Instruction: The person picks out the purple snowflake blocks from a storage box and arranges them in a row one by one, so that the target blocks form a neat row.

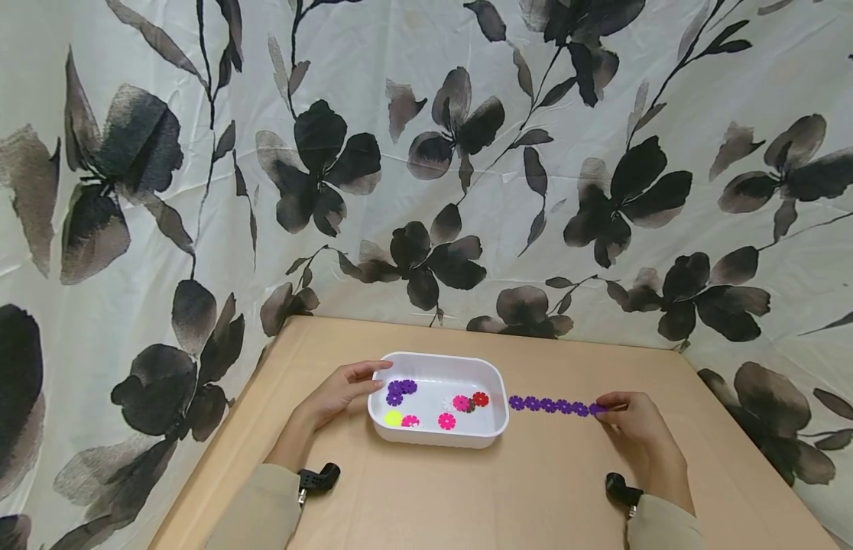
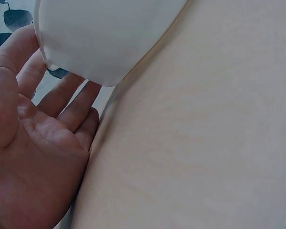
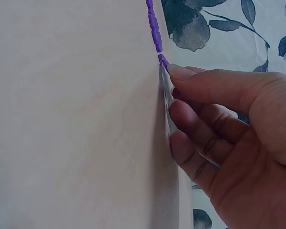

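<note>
Right hand (image 1: pixel 636 424): thumb and forefinger closed in a pinch on the end purple piece (image 3: pixel 163 62); the other fingers curved loosely beneath. Seen from the right wrist, that piece tilted slightly, a narrow gap between it and the next one along.

Taking a clock face centred on the white tray (image 1: pixel 440 437), twelve at the far edge: a purple row (image 1: pixel 549 406) of scalloped pieces ran out at three o'clock, its near end just beside the tray wall. Could not tell whether the two touched. Right hand sat at the row's outer end.

Left hand (image 1: pixel 340 397) at nine to ten o'clock, clamped on the tray's end, thumb and forefinger at the rim.

Inside the tray, same clock: purple cluster (image 1: pixel 402 387) towards ten; yellow piece (image 1: pixel 394 418) at eight, with a pink piece (image 1: pixel 410 421) next to it; a second pink one (image 1: pixel 446 421) near six; a third pink (image 1: pixel 461 402) and a red piece (image 1: pixel 480 399) close together at three, something brownish between them, too small to make out.

Tray stood on a pale wooden surface (image 1: pixel 468 496). Beyond, towards twelve, hung a white cloth (image 1: pixel 371 46) printed with dark flowers.
</note>
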Motion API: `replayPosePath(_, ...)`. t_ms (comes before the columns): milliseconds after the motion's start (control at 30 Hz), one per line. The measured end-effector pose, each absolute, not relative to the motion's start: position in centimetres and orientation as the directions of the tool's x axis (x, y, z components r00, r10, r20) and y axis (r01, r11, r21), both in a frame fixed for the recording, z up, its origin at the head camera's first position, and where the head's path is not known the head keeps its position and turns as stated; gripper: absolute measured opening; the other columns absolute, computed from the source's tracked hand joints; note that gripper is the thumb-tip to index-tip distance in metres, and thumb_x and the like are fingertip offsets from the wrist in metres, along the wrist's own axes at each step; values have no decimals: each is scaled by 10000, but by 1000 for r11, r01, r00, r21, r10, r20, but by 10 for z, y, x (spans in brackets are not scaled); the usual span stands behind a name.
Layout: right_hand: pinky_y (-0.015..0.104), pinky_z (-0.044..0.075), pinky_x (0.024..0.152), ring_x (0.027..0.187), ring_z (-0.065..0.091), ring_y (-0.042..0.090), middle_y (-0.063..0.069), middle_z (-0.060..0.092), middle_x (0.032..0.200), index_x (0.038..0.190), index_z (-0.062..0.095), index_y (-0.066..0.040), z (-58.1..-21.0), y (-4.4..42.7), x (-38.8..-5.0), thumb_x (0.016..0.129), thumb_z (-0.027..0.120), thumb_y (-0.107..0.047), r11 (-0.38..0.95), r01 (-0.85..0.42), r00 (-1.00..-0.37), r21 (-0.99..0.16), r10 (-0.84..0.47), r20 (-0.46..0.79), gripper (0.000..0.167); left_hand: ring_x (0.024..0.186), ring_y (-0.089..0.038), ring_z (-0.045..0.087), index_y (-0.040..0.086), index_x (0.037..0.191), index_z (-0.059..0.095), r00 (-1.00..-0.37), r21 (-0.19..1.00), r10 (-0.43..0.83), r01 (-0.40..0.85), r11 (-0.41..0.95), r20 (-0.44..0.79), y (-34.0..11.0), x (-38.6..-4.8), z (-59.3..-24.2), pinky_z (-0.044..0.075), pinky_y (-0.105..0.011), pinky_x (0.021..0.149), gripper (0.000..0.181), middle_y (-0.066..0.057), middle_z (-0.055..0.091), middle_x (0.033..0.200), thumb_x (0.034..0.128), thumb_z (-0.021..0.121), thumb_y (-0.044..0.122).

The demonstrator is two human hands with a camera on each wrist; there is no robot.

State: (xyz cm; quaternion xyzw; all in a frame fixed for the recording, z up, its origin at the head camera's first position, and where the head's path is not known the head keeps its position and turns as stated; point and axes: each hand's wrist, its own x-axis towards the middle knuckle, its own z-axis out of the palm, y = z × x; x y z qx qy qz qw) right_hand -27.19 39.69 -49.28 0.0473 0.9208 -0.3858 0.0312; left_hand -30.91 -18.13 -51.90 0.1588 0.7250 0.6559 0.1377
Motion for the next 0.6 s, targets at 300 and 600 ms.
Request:
replayPosePath(300,255,520,726,954,611,272,194,712,1098,1240,679,73,-494,398,-273,941,726,-8,704,119,-992,-700,59,-110,314,1539,-329,364,103,1463,603,-913,995,408,46,89,6,-181,-309,-520,231,-533,1289,570,-56,511,1588,947,776,272)
replayPosePath(600,270,534,767,981,627,285,209,714,1122,1232,686,57,-495,398,-275,933,735,-15,724,119,-993,-680,70,-99,312,1553,-319,340,96,1475,588,-910,995,415,42,85,3,-181,-309,-518,216,-537,1293,574,-55,496,1601,957,763,272)
